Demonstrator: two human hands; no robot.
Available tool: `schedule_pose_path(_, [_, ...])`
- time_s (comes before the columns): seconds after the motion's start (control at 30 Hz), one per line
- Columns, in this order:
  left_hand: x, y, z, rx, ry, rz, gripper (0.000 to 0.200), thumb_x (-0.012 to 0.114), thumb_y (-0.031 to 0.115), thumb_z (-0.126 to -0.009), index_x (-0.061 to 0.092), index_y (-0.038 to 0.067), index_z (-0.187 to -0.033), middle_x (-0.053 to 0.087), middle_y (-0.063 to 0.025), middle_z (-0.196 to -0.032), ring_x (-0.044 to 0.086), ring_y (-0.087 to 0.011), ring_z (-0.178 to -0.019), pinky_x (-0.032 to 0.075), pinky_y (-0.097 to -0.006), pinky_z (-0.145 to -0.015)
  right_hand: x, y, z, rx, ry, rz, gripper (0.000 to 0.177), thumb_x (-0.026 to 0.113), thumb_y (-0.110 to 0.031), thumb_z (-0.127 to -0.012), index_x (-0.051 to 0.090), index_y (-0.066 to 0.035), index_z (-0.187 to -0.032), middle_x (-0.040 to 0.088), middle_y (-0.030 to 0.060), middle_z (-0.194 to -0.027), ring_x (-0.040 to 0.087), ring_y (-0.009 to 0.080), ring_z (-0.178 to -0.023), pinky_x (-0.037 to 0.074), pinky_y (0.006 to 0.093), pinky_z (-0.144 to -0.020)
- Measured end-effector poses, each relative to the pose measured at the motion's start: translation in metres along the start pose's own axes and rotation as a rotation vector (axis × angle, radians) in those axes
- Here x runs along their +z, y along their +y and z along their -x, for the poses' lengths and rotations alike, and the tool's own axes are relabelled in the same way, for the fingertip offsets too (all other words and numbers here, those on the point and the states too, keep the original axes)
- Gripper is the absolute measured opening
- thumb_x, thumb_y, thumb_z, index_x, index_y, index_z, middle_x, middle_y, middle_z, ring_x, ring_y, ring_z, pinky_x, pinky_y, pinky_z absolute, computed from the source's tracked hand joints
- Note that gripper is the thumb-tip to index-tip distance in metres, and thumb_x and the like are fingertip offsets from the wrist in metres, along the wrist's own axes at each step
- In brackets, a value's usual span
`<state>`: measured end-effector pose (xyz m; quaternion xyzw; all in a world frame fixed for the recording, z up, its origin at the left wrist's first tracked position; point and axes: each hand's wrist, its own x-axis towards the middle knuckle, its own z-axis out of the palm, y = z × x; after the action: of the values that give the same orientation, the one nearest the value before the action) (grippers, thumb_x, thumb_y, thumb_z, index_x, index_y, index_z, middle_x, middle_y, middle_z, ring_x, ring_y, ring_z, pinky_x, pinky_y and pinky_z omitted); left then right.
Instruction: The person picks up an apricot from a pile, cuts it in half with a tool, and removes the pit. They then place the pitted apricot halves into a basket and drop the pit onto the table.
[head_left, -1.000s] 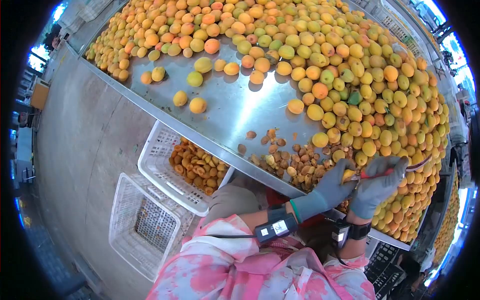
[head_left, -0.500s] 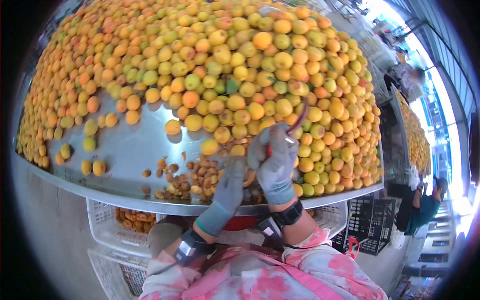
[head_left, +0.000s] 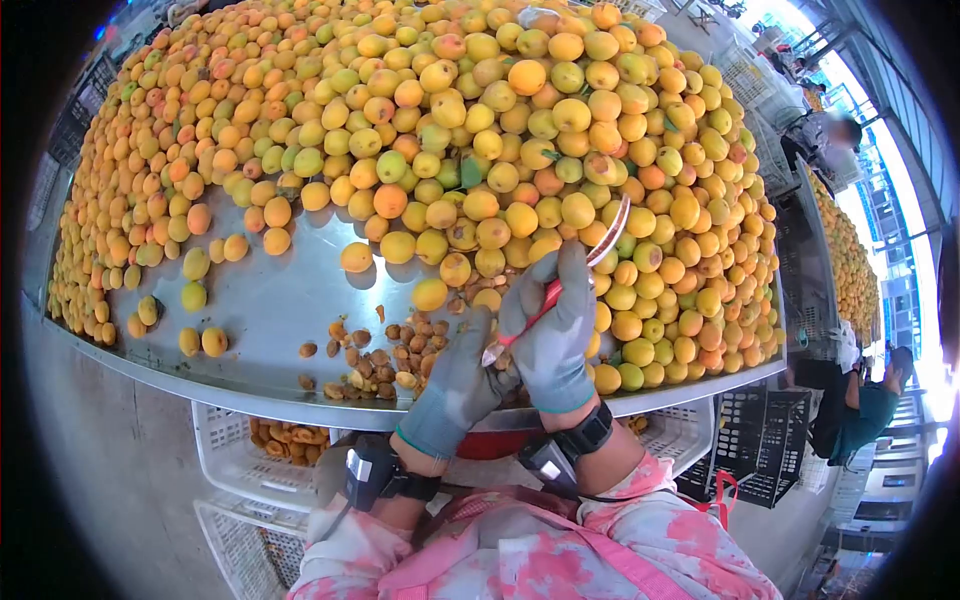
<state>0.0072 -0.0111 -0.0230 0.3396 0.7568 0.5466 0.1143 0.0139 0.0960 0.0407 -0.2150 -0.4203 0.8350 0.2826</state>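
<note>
My gloved right hand (head_left: 555, 325) is closed around a red-handled tool (head_left: 547, 305) with a curved, shiny metal end (head_left: 612, 232) standing out past the knuckles. Its other tip points toward my left hand. Close beside it, my gloved left hand (head_left: 462, 375) has its fingers curled in; what they hold, if anything, is hidden. An apricot (head_left: 487, 299) lies just beyond the left fingertips. Brown apricot pits (head_left: 385, 365) lie in a loose heap on the metal table (head_left: 260, 310), left of my hands. A large mound of whole apricots (head_left: 420, 120) covers the far side.
Below the table's front edge stand a white crate (head_left: 240, 455) with apricot halves (head_left: 285, 440) and another white crate (head_left: 235, 540). Black crates (head_left: 760, 440) stand at the right. A person (head_left: 870, 410) is near another apricot-laden table (head_left: 850, 255) further right.
My right hand has turned the tool, so its red handle and lower tip now show. My left hand has curled in closer to it. The whole view has shifted slightly.
</note>
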Motion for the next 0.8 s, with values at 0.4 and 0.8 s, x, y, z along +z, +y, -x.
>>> schedule_pose_path(0.4, [-0.015,-0.003,-0.026,-0.321,0.228,0.903,0.045,0.051,-0.002,-0.089,0.044,0.004,-0.132,0.055,-0.0101,-0.12,0.055,-0.0146,-0.107,0.046,-0.0263,-0.092,-0.011,0.006,0.005,0.081,-0.036,0.233,0.021,0.065,-0.019,-0.089,0.056,-0.003,-0.097,0.053,-0.0007,-0.06,0.049,0.006,-0.044,0.038,0.0211,-0.039])
schedule_pose_path(0.8, [-0.022,-0.002,-0.027,-0.635,0.286,1.005,0.03,0.06,0.023,-0.093,0.054,0.006,-0.117,0.061,-0.0084,-0.108,0.062,-0.0185,-0.095,0.052,-0.0321,-0.082,-0.045,-0.009,-0.018,-0.248,-0.062,1.226,0.034,0.068,-0.022,-0.082,0.058,-0.002,-0.108,0.065,0.0132,-0.086,0.064,0.028,-0.077,0.051,0.0351,-0.067])
